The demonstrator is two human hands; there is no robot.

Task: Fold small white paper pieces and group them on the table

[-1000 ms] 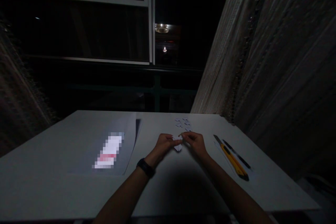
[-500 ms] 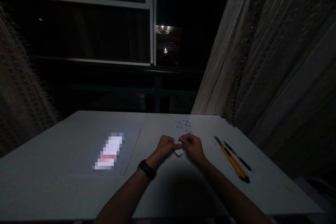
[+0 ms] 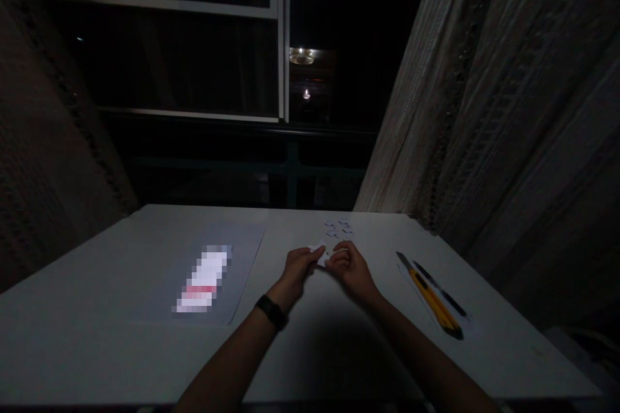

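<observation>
A small piece of white folded paper (image 3: 318,246) is pinched between the thumb and fingers of my left hand (image 3: 299,267), raised a little over the white table (image 3: 300,361). My right hand (image 3: 352,270) is just to the right of it. Its fingers are loosely bent, with a gap between forefinger and thumb; the thumb side is close to the paper's lower right edge, and whether it touches cannot be made out. Beyond my hands lie several small paper pieces with dark marks (image 3: 345,224).
To the right, a yellow box cutter (image 3: 434,300) with its blade out lies beside a dark pen (image 3: 440,288), over some white paper. A large pale sheet (image 3: 247,271) with a bright blurred rectangle (image 3: 206,277) lies left. Curtains (image 3: 411,110) and a dark window stand behind the table.
The paper has tilted up in my left hand, which has shifted slightly left. My right fingers have come away from their pinch and loosened. The camera view has moved slightly.
</observation>
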